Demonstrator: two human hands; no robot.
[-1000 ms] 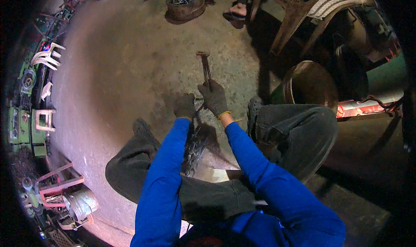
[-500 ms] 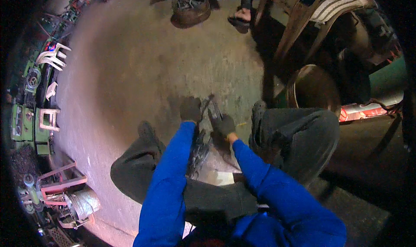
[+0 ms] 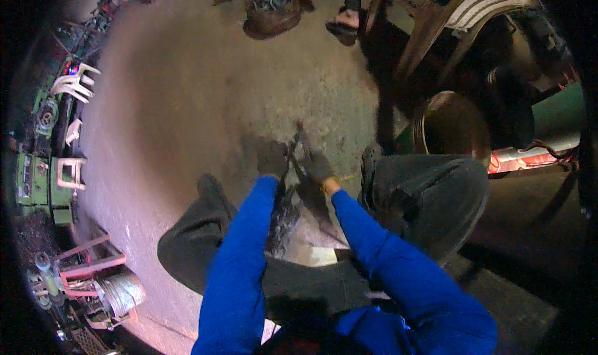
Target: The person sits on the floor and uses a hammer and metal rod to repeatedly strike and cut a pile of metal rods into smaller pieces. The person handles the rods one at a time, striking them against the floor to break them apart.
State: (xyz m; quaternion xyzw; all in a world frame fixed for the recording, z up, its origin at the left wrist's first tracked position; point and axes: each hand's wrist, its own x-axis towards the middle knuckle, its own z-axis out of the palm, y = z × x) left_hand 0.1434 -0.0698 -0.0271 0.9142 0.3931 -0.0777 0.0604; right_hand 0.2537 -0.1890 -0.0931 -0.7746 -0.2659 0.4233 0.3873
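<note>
My left hand [image 3: 273, 158], in a dark glove, is closed around a long, thin dark metal piece [image 3: 292, 149] that slants up and away over the floor. Close on its right, my right hand [image 3: 318, 167], gloved too, is closed on a second slim metal piece [image 3: 305, 144]. The far ends of the two pieces come together ahead of my hands. Their exact kind is too dark and blurred to make out. Below my hands, between my legs, lies a heap of similar dark metal pieces [image 3: 285, 223].
A round bowl of metal pieces [image 3: 272, 14] stands far ahead, near another person's sandalled foot [image 3: 346, 23]. On the right are a large drum [image 3: 451, 127] and a chair [image 3: 430, 28]. White plastic chairs [image 3: 76, 83], a green machine [image 3: 37, 179] and a red frame [image 3: 90, 258] line the left.
The metal piece by my right hand has swung more upright, and its tip now meets the left hand's piece. Both hands have shifted slightly left.
</note>
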